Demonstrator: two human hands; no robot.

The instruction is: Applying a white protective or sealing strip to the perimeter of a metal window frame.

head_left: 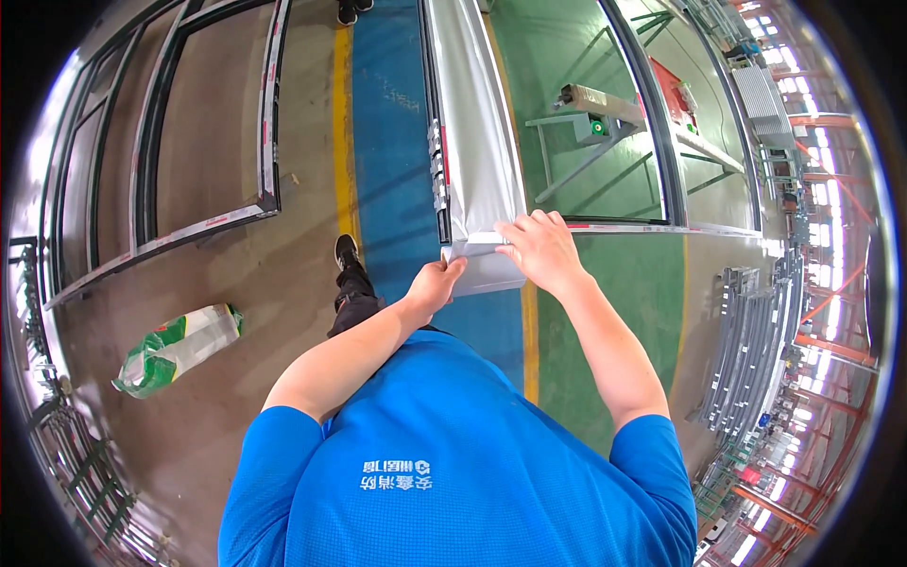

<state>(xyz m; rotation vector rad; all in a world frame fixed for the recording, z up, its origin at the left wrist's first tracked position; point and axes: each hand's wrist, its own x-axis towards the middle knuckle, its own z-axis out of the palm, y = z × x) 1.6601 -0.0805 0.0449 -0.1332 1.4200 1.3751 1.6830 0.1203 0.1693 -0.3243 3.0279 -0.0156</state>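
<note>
Smooth white sheeting point(480, 142) covers a long, narrow piece that runs away from me, with a dark frame edge point(432, 104) and metal hinge-like fittings point(437, 165) along its left side. At the near end a white flap point(489, 272) hangs down. My left hand point(436, 284) is closed on the lower left corner of this end, thumb on the white material and the other fingers partly hidden. Across from it, my right hand point(543, 249) pinches the sheeting's near edge at the right corner, fingertips over the top.
Dark-edged metal frames point(213, 222) stand at left, and another large frame point(652, 227) adjoins the right side. A green-and-white plastic bag point(179, 350) lies on the floor at left. Stacked metal profiles point(742, 350) are at right. Another person's shoes point(350, 11) show at the top.
</note>
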